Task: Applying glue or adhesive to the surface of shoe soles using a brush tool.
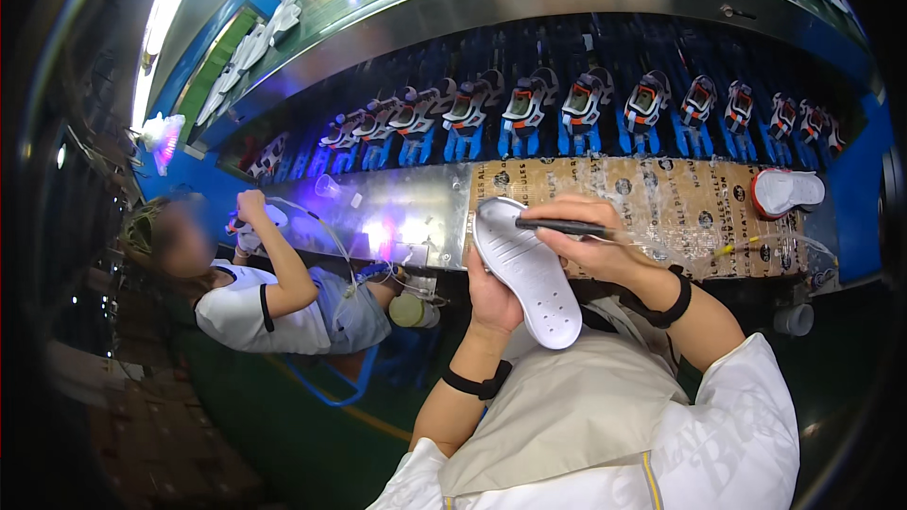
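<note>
While the left hand (494,298) is cupping the white sole (535,274) at its eight o'clock edge, thumb lying up the side and other fingers mostly hidden beneath, it should be keeping the piece steady, just toward twelve o'clock of the beige apron (562,416). From three o'clock, a dark pen-like tool (563,226) is reaching across, closely pinched by the right hand (597,241), which should be moving lightly. The white sole is showing cross grooves midway, small holes toward five o'clock.
</note>
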Action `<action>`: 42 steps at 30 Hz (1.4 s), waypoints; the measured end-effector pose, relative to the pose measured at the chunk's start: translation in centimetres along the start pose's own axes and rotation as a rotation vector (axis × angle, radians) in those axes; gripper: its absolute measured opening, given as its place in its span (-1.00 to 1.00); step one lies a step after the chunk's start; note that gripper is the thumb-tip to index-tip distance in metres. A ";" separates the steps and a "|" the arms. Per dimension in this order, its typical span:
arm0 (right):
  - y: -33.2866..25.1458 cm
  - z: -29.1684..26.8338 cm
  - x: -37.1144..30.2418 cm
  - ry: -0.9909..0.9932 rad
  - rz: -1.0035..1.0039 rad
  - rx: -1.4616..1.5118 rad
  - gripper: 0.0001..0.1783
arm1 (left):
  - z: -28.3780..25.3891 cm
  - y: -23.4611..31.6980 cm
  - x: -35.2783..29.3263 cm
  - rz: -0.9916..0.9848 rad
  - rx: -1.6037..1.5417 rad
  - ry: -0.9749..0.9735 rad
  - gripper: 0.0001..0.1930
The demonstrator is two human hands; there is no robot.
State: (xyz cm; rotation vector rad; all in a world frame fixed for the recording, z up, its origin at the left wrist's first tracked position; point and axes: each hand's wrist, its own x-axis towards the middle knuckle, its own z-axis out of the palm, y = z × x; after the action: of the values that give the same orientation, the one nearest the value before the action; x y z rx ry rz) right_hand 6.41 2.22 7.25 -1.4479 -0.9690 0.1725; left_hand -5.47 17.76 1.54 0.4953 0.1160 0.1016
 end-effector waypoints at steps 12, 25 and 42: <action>-1.5 1.4 0.7 -0.443 -0.425 -0.154 -0.73 | -0.4 3.5 2.5 0.098 -0.140 -0.067 -0.09; -3.7 2.7 1.2 -0.367 -0.239 -0.183 -0.70 | 0.7 8.7 2.5 0.196 -0.114 -0.057 -0.16; -6.5 0.1 3.4 -0.633 -0.194 -0.109 -0.64 | 5.0 12.9 5.0 -0.019 0.167 -0.194 0.07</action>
State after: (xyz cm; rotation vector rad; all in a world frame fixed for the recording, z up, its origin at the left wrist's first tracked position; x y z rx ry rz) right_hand 5.59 3.26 14.43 -1.4111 -1.6464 0.4583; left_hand -0.72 27.34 11.65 0.6677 -0.0611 0.0251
